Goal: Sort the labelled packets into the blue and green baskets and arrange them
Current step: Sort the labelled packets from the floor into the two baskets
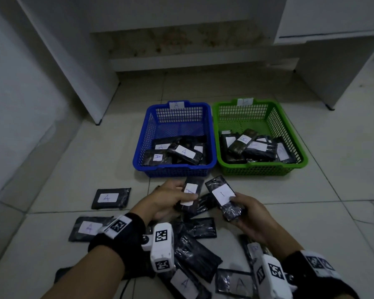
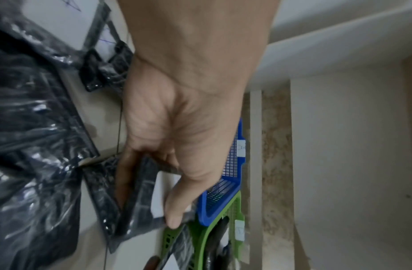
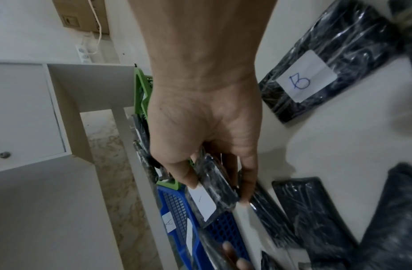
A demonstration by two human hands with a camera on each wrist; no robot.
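Your left hand pinches an A packet, long axis pointing at the blue basket straight ahead. Your right hand grips another packet, its label unclear; the green basket lies ahead-right.

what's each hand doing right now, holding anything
Left hand: holding a black packet, label partly covered.
Right hand: holding another black packet, label showing a single stroke.
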